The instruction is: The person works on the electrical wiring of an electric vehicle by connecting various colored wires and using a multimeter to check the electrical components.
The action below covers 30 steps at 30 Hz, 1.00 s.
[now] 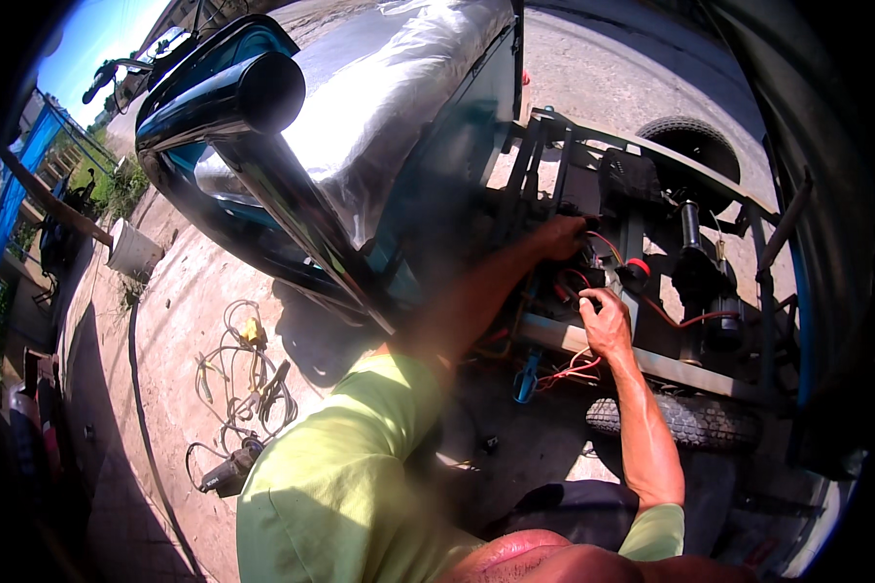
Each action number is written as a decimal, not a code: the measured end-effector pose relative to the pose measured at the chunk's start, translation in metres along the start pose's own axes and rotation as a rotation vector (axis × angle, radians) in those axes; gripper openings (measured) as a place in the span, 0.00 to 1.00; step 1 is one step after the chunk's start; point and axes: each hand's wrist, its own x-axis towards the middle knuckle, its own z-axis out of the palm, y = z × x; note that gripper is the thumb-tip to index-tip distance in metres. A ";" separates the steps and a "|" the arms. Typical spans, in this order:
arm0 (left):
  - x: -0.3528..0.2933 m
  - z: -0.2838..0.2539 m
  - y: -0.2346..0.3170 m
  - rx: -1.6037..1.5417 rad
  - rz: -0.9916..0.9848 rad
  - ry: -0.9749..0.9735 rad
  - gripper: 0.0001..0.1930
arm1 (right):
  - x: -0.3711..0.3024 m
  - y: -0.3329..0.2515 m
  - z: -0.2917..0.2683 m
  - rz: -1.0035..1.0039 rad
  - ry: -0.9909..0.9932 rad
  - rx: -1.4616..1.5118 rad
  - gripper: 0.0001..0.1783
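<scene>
My left hand [559, 236] reaches over the inside of an open metal vehicle frame [661, 367]. Its fingers are bent together at a dark part in shadow, and what they hold is too dark to make out. Nearer to me, my right hand [608, 321] has its thumb and fingers pinched beside a loop of red wire [574, 280]. Whatever lies between those fingertips is hidden. A round red part [638, 267] sits just beyond the right hand, and a long red cable [676, 321] runs rightward from near it. Thin reddish wires [574, 369] hang over the near rail.
A plastic-wrapped seat [360, 97] with a thick black tubular bar [272, 92] stands to the left. Tyres lie at the near [695, 425] and far [690, 141] sides of the frame. Tangled cords [248, 379] and a black power tool [231, 471] rest on the ground.
</scene>
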 end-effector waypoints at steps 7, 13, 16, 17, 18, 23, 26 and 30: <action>0.002 0.003 -0.004 -0.024 -0.023 -0.003 0.14 | -0.001 -0.002 -0.002 0.021 -0.011 -0.031 0.13; 0.000 0.005 -0.008 -0.033 0.006 0.062 0.15 | 0.000 -0.003 -0.001 0.027 -0.025 -0.037 0.14; 0.002 0.003 -0.002 -0.039 0.004 0.042 0.15 | 0.000 -0.002 -0.003 0.036 -0.021 -0.046 0.14; 0.002 0.002 -0.002 -0.037 -0.001 0.034 0.15 | 0.000 -0.003 -0.003 0.038 -0.023 -0.044 0.14; 0.002 0.002 -0.003 -0.038 0.000 0.036 0.15 | 0.000 -0.004 -0.003 0.041 -0.025 -0.041 0.14; 0.000 0.000 -0.001 -0.047 -0.005 0.040 0.15 | 0.000 -0.008 -0.004 0.063 -0.037 -0.040 0.14; -0.001 -0.002 0.003 -0.043 -0.022 0.039 0.15 | 0.000 -0.009 -0.005 0.067 -0.034 -0.043 0.14; -0.002 -0.005 0.006 -0.044 -0.033 0.024 0.15 | 0.000 -0.005 -0.004 0.022 -0.022 -0.050 0.14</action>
